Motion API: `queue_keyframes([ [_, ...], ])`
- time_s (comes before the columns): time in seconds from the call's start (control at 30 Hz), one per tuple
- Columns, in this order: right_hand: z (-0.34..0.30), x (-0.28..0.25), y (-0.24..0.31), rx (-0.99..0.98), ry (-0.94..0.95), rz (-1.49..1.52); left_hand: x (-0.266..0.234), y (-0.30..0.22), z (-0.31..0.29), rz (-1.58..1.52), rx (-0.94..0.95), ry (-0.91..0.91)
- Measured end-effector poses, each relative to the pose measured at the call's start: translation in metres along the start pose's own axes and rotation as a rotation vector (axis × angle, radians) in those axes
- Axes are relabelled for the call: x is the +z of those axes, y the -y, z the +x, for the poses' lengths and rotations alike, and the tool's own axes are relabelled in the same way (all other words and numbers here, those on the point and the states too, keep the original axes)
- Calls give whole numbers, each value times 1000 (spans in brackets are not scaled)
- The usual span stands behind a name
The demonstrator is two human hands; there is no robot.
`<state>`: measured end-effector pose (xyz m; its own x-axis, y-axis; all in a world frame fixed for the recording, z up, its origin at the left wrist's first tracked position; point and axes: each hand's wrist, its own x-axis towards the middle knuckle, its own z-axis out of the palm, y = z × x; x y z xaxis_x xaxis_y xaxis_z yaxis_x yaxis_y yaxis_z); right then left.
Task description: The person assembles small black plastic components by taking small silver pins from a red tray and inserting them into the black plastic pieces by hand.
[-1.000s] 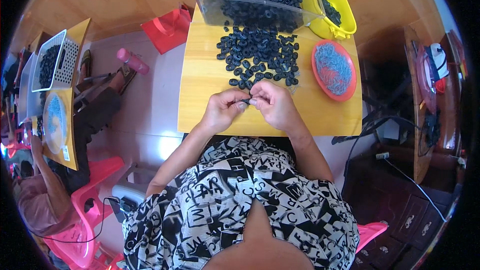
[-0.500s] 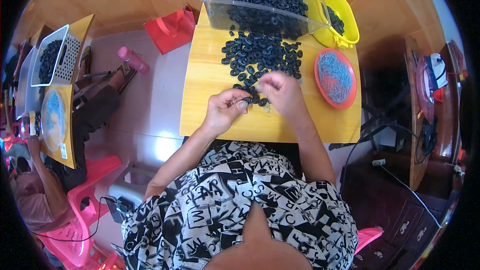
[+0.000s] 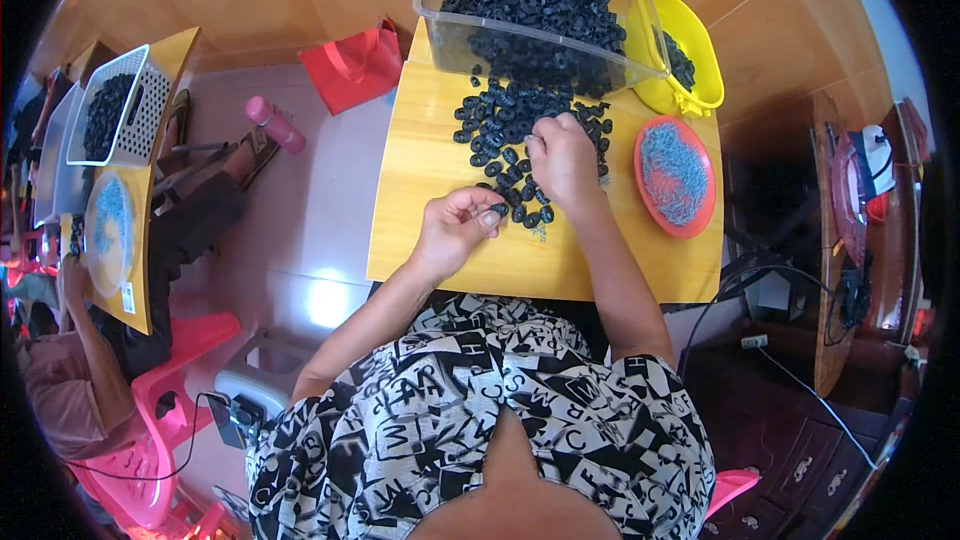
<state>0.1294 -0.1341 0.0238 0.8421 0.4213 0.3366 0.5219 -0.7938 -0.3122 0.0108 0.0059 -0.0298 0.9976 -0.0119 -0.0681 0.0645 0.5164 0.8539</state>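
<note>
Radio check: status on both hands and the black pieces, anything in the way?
Left hand pinching one black piece. Right hand over the pile, grip contents hidden. Loose pieces close beside left hand.

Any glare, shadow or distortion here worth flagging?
Head view: glare whitens a patch of floor; head view: fisheye bends the side table at far left; head view: the cabinet lies in gloom, and the black part in the left hand shows little detail.
</note>
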Motion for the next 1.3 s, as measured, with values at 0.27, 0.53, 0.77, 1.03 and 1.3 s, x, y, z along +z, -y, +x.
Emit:
queue_keyframes([
  [0.27,-37,-33,13,435,334,1201,-7,1,3,-253,-36,83],
  [0.53,-58,-29,26,444,322,1293,-4,2,2,-175,-8,64],
  [0.77,-65,-22,32,452,312,1124,-3,2,1,-120,10,40],
  [1.03,-65,-19,29,497,395,1095,-1,1,-3,198,78,-10],
  [1.3,-66,-7,34,346,312,795,-4,5,-3,224,100,-53],
])
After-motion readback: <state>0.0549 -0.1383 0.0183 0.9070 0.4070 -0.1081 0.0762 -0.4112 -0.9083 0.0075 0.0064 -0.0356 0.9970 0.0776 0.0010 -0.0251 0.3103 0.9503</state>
